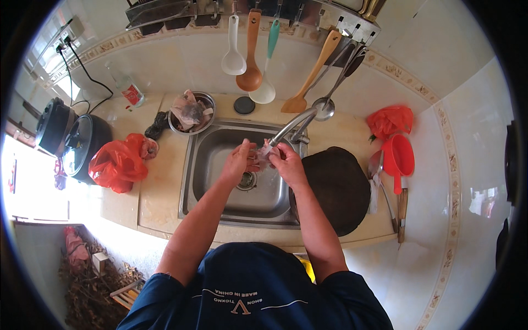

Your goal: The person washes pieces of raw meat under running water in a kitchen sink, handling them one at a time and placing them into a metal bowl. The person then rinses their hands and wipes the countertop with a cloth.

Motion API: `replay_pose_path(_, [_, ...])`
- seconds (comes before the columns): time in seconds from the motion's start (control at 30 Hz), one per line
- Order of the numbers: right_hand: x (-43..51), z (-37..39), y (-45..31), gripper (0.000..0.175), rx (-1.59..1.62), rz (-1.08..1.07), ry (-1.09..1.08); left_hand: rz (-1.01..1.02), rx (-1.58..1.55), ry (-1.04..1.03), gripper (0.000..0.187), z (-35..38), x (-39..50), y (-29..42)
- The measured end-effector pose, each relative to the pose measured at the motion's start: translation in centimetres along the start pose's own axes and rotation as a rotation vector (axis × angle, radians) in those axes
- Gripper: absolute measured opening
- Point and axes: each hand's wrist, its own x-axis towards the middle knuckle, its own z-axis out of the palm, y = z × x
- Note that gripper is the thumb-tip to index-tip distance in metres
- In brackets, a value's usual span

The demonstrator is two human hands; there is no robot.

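Over the steel sink (212,181), under the curved faucet (288,126), both hands meet at a soft, pinkish, partly see-through piece (263,154). What it is made of is hard to tell. My right hand (291,167) pinches its right side between thumb and fingers. My left hand (238,161) is at its left side with the thumb raised; whether those fingers grip it is unclear. Water seems to run from the spout onto the piece. Below the hands lies the drain (246,180). A metal bowl (211,100) behind the sink's left corner holds pale, raw-looking meat or fish (190,110).
A dark round board (336,189) overlaps the sink's right rim. Ladles (249,78) and a wooden spatula (295,103) hang behind. Leftward are a red plastic bag (117,165), a lidded pot (88,144) and a glass bottle (131,93). A red dipper (399,154) lies right.
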Motion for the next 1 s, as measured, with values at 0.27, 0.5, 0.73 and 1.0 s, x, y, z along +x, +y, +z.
replay_pose_path(0.27, [0.3, 0.1, 1.2, 0.019, -0.162, -0.248, 0.075, 0.059, -0.025, -0.267, 0.032, 1.9, 0.7, -0.4])
replay_pose_path(0.5, [-0.9, 0.7, -2.4, 0.021, -0.134, 0.087, 0.048, 0.051, -0.122, -0.195, 0.029, 1.4, -0.6, 1.0])
replay_pose_path(0.73, [0.0, 0.2, -0.5, 0.028, 0.01, -0.015, 0.037, 0.13, -0.025, -0.205, 0.025, 0.6, -1.8, 1.7])
replay_pose_path(1.0, [0.6, 1.7, -1.8, 0.033, -0.13, -0.02, -0.004, -0.025, 0.39, -0.108, 0.027, 1.1, -1.5, 1.5])
